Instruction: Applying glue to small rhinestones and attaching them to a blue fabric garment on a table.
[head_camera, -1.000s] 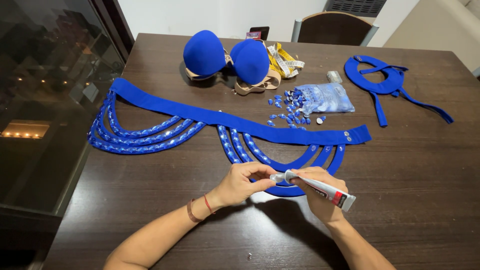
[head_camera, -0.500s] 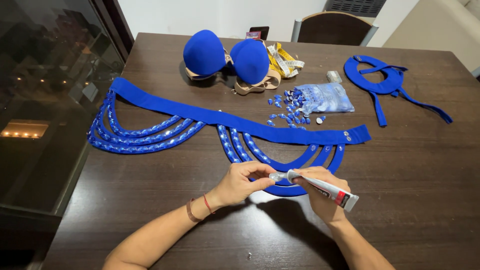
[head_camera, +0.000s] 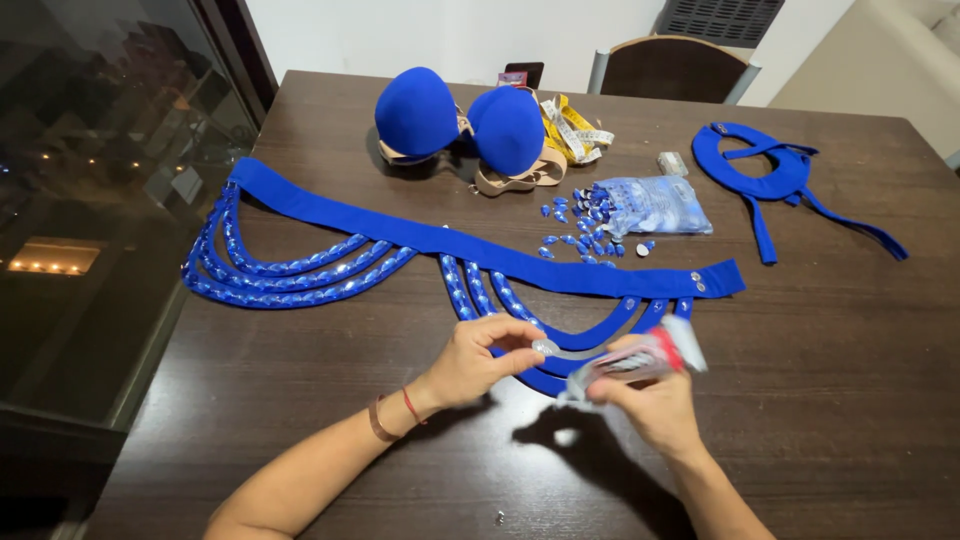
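Note:
My left hand (head_camera: 482, 358) pinches a small clear gem (head_camera: 544, 348) between thumb and fingers, just above the lowest draped loop of a blue fabric belt (head_camera: 480, 247). The belt lies across the dark wooden table (head_camera: 800, 400), with gem-covered straps hanging in loops on its left and middle. My right hand (head_camera: 650, 398) grips a glue tube (head_camera: 640, 362), blurred, its tip pointing left and down toward the table, a short way right of the gem.
A bag of blue gems (head_camera: 655, 205) with several loose ones beside it lies behind the belt. Farther back sit a blue padded bra top (head_camera: 460, 122), a yellow tape measure (head_camera: 572, 128) and a blue neck piece (head_camera: 770, 175). A chair (head_camera: 672, 66) stands beyond.
The glue tube has swung away from the gem; its tip now points down and left and the tube is blurred. My left hand still holds the gem in the same place.

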